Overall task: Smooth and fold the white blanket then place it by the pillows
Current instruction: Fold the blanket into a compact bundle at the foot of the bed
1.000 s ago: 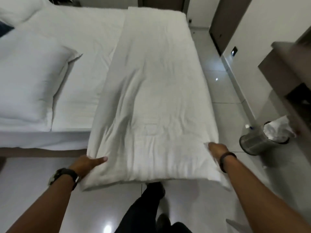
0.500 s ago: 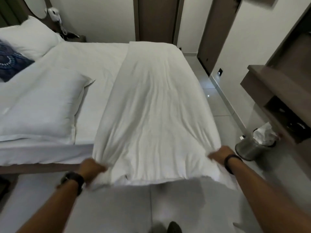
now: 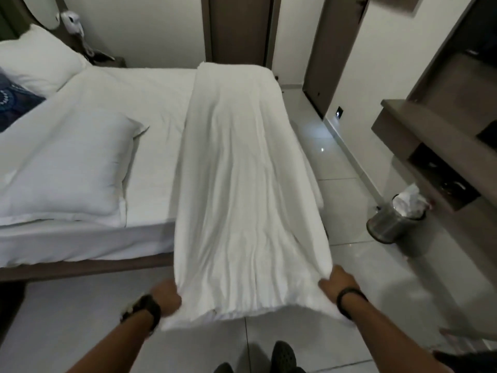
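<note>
The white blanket [image 3: 242, 184] lies as a long folded strip across the right part of the bed, its near end pulled off the mattress edge toward me. My left hand [image 3: 165, 293] grips the near left corner, fingers closed in the cloth. My right hand [image 3: 337, 281] grips the near right corner. Between them the end hangs taut above the floor. A large white pillow [image 3: 67, 170] lies on the bed to the left; a second white pillow [image 3: 35, 60] sits at the far left by the headboard.
The bed [image 3: 150, 109] has a white sheet and a dark frame. A blue patterned cushion [image 3: 13, 103] lies at the left edge. A metal bin [image 3: 390, 224] with a white liner stands on the tiled floor right, below a brown wall shelf [image 3: 403, 130]. My shoes [image 3: 282, 356] show below.
Both hands closed on the blanket's near corners and pulled them back toward me, stretching the strip straighter. The view tilted up, showing more of the room.
</note>
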